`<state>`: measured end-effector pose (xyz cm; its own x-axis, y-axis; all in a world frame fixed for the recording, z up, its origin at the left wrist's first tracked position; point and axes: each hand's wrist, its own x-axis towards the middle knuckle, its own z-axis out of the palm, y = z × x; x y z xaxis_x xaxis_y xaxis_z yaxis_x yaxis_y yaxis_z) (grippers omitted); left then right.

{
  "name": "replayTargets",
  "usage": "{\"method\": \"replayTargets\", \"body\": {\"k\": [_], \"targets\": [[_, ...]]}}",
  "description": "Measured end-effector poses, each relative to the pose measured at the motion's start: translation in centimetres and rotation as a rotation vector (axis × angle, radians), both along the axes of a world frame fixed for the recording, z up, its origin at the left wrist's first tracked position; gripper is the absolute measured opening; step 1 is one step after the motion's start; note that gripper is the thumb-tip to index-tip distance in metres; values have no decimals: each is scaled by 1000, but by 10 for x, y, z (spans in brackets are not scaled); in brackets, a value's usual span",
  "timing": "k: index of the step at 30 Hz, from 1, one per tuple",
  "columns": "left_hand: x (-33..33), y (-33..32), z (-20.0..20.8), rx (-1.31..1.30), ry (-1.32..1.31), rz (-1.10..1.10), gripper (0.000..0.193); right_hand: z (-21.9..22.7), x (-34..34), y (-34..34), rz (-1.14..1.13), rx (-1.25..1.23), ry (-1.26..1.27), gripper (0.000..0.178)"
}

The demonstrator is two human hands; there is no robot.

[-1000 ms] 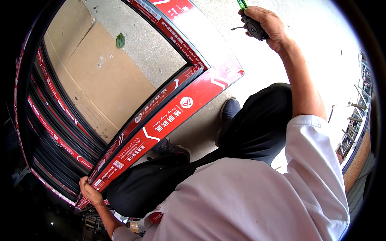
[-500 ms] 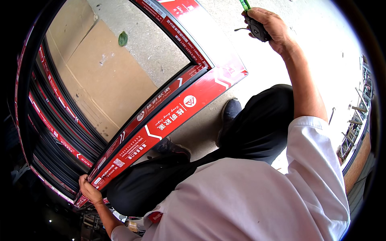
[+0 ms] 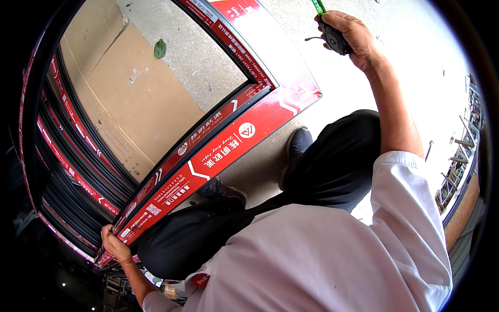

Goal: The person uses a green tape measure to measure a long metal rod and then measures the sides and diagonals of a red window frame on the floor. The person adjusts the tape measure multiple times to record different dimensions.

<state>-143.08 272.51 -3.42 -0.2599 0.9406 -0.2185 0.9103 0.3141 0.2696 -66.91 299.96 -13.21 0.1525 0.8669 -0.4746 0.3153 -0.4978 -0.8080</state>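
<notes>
My right hand (image 3: 349,34) is closed round a black tape measure (image 3: 335,40) at the upper right, above the pale floor. A short length of green tape blade (image 3: 318,7) shows at its top and runs out of view. A small dark strap hangs off the case. At the lower left, my left hand (image 3: 115,244) grips the near corner of a large dark frame (image 3: 221,154) covered in red printed film. Its fingertips are partly hidden behind the edge. The frame slants from that corner up to the right, beside my knees.
Several more dark frame lengths with red film (image 3: 78,130) stand stacked at the left. Flattened cardboard (image 3: 135,93) and a green leaf (image 3: 160,49) lie on the concrete within the frame's opening. A rack of metal pieces (image 3: 460,151) stands at the far right. My shoes rest near the frame.
</notes>
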Motion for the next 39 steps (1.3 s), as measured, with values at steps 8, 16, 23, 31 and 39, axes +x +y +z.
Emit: {"method": "replayTargets", "body": {"k": [8,16,23,31,39], "targets": [[2,0,-1,1,-4,11,34,0,0,1,16,-6,-19,43],[3,0,0,5,-5,4,34,-1,2,2,28,-14,0,41],[4,1,1,-8,-13,19,34,-5,2,-1,11,-3,-36,41],[12,4,1,33,-26,18,33,-7,4,0,21,4,-36,42],[7,2,-1,23,-6,25,34,-7,4,0,17,7,-57,43]]}}
